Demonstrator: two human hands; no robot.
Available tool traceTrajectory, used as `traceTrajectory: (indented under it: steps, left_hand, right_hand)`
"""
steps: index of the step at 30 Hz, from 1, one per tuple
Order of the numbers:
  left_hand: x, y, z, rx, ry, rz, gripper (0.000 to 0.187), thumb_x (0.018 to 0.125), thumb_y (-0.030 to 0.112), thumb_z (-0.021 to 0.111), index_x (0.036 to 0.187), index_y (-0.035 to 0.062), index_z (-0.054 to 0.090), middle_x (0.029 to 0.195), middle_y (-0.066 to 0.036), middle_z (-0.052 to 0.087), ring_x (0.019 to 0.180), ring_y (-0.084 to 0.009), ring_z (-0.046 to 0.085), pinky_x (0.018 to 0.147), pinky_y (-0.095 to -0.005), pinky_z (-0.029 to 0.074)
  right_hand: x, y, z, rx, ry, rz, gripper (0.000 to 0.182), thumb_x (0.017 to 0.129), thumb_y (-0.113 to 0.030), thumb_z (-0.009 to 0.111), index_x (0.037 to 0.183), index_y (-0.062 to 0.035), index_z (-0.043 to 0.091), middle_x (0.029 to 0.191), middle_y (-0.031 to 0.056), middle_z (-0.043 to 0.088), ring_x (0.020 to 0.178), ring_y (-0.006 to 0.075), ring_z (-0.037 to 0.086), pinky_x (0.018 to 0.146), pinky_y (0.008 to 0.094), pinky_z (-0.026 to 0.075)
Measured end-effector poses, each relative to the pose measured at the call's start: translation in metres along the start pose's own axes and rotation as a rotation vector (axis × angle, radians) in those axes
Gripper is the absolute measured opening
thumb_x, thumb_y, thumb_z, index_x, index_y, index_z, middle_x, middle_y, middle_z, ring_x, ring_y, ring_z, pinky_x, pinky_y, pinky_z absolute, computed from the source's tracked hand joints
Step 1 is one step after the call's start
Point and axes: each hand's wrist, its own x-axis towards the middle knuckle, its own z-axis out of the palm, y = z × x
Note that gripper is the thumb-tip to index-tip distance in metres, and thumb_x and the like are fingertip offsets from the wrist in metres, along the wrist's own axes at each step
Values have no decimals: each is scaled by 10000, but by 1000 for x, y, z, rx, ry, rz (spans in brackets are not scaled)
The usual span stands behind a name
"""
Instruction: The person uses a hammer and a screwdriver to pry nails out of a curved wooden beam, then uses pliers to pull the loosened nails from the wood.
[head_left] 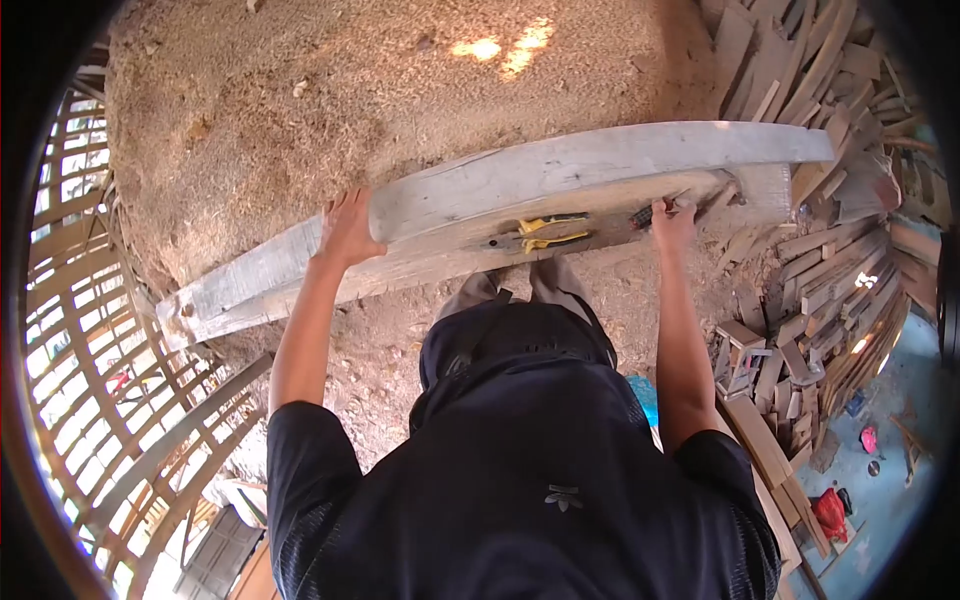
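A long, thick wooden beam (590, 152) lies across the view in front of me, with a grey upper edge and a browner near side. My left hand (346, 232) rests on its left half, fingers over the edge and thumb spread. On the browner side lies a pair of pliers (552, 232) with yellow and black handles. Further right, my right hand (674, 222) is closed over the wood. A small dark object (642, 216) sits at its fingertips; what the fingers hold is partly hidden. Just beyond that hand is a brownish stick-like piece (717, 200).
A large heap of sawdust (400, 90) rises behind the beam. Stacked wood offcuts (800, 300) fill the right side. Wooden slatting (90, 290) curves along the left. A red bag (829, 514) lies on a bluish floor (885, 480) at lower right.
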Motion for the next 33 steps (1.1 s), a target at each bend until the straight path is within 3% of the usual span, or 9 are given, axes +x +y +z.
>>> traceTrajectory:
  steps: [5,12,14,17,18,20,21,23,33]
  left_hand:
    - [-8,2,6,-4,94,61,1084,526,247,915,1457,86,383,1458,-151,443,1362,-365,419,1172,-532,291]
    - [-16,7,-3,-24,-17,-9,1036,540,249,917,1435,135,408,1428,-144,460,1331,-358,449,1160,-529,301]
    - [-16,9,-4,-36,-20,-9,1039,541,253,918,1436,128,406,1420,-145,466,1319,-355,458,1155,-529,305]
    - [-18,8,1,14,21,-13,1041,536,260,918,1432,109,408,1398,-146,481,1299,-348,475,1146,-522,315]
    - [-19,7,1,18,32,7,1039,537,264,917,1429,100,411,1403,-148,478,1302,-350,473,1148,-518,317]
    - [-16,4,0,30,52,31,1037,537,268,916,1427,91,413,1407,-149,476,1306,-352,470,1149,-513,319]
    - [-14,1,1,3,33,41,1037,535,271,914,1425,86,416,1412,-151,474,1309,-357,466,1144,-514,330]
    - [-10,-2,-5,-19,25,43,1037,532,274,912,1424,81,419,1416,-153,471,1312,-362,462,1139,-514,342]
    - [-25,3,-2,-76,15,30,1051,521,247,898,1442,97,413,1432,-158,458,1342,-381,429,1147,-505,335]
  right_hand:
    - [-10,-30,-31,2,-201,107,729,857,-398,682,1403,25,452,1209,274,640,1135,401,630,949,455,505]
    - [-30,-39,-23,46,-91,169,687,851,-380,722,1360,16,485,1244,246,623,1179,420,581,988,481,459]
    - [-40,-41,-22,-128,285,-519,483,865,-237,718,1264,-28,546,1089,225,640,979,378,641,835,454,518]
    - [-38,-90,-45,-133,116,-884,447,862,-179,707,1261,-49,553,1240,190,587,1104,375,591,885,475,495]
    - [-36,-89,-43,-129,117,-878,447,862,-179,707,1261,-49,553,1240,190,587,1104,375,591,885,475,495]
    - [-32,-90,-39,5,-600,-833,487,864,-229,709,1299,-73,554,1375,121,529,1241,382,510,987,494,453]
    - [-41,-89,-36,12,-595,-835,487,864,-229,709,1299,-73,554,1375,121,529,1241,382,510,987,494,453]
    - [-75,-91,-21,-218,-657,-1263,550,863,-309,710,1348,-108,550,1407,80,528,1327,357,451,1062,486,415]
    - [-117,-85,20,-214,-600,-1180,530,871,-226,687,1368,-114,541,1382,98,529,1243,343,475,1063,487,387]
